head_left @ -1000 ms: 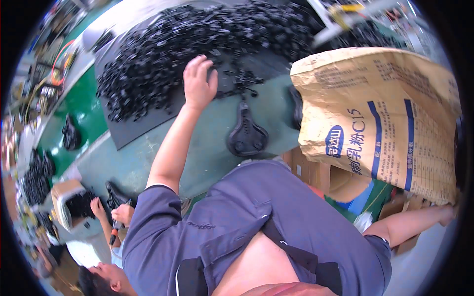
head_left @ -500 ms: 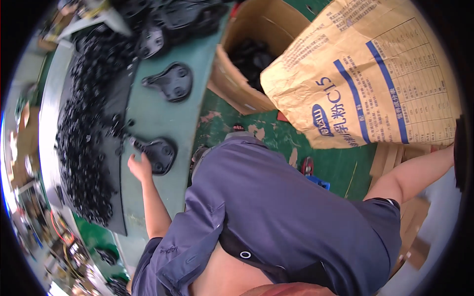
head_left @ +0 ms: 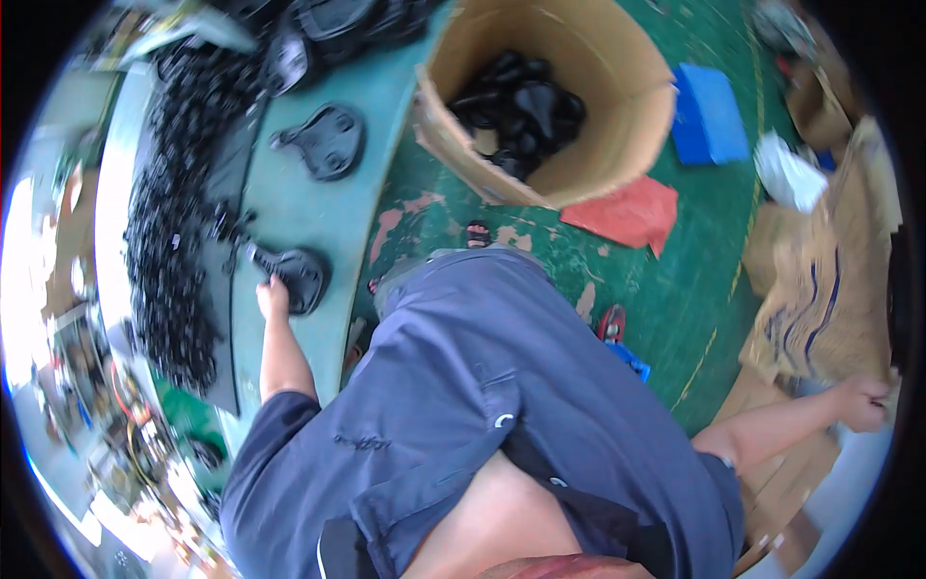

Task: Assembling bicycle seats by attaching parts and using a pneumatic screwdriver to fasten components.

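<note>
On the green worktop at left lies a black bicycle saddle shell [head_left: 305,282], its narrow nose toward the heap of small parts. My left hand [head_left: 274,297] is at the near side of this shell, fingers closed on its edge by the nose. Farther up the worktop sits a second black saddle shell [head_left: 333,145], untouched. Off to the right, my right arm is stretched out, and my right hand [head_left: 861,403] is closed at the lower edge of a crumpled brown paper sack [head_left: 820,309]. The sack is blurred by motion.
Small black parts [head_left: 174,241] form a long heap along the worktop's far left. More black saddles [head_left: 328,29] are piled at the back. An open cardboard box [head_left: 608,106] holding black saddles [head_left: 531,111] stands beside the worktop. A blue box [head_left: 709,116] and red sheet [head_left: 632,212] lie on the floor.
The paper sack has swung from in front of the cardboard box out to the far right, uncovering the box and floor. My left fingers have closed in at the saddle shell.
</note>
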`<state>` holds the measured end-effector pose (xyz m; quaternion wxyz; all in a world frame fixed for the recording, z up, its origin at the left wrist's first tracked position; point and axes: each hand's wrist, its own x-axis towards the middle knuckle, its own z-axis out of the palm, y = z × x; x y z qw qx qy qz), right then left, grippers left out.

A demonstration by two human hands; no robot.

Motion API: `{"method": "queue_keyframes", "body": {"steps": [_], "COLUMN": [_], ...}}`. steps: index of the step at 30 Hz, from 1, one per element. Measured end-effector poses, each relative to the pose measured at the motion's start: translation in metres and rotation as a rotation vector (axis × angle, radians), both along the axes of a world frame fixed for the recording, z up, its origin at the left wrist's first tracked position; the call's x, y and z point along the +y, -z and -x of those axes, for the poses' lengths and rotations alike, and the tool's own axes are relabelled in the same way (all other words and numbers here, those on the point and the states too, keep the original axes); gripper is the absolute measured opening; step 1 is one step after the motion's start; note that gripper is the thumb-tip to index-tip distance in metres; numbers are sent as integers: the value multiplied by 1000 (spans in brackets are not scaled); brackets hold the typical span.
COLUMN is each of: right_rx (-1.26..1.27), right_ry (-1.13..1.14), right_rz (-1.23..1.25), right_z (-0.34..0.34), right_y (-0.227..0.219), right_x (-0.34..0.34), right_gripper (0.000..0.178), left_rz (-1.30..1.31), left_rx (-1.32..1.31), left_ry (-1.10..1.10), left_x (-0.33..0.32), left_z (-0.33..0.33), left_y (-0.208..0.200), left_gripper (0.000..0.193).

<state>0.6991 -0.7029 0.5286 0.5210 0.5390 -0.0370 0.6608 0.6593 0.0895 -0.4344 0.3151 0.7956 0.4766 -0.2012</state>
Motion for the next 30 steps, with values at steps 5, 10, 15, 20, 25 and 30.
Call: {"method": "queue_keyframes", "body": {"steps": [5, 10, 15, 20, 25, 30], "right_rx": [715, 1767, 2136, 2359, 2600, 2584], "right_ry": [737, -5, -445, -702, -655, -624], "right_rz": [-1117, -1229, -849, -671, -360, -233], "right_z": [-22, -131, -203, -240, -272, -353], "right_y": [301, 561, 653, 702, 738, 774], "right_x": [-123, 192, 426, 601, 688, 789], "right_gripper": [44, 26, 29, 29, 32, 59], "left_rz": [85, 210, 350, 254, 205, 92], "left_rx": [1, -19, -128, -125, -128, -248], "left_ry": [40, 60, 84, -33, -317, -482], "left_x": [23, 46, 47, 40, 31, 18], "left_z": [-13, 18, 19, 54, 69, 82], "left_y": [-11, -31, -43, -38, -65, -64], "left_gripper": [65, 61, 56, 50, 44, 45]}}
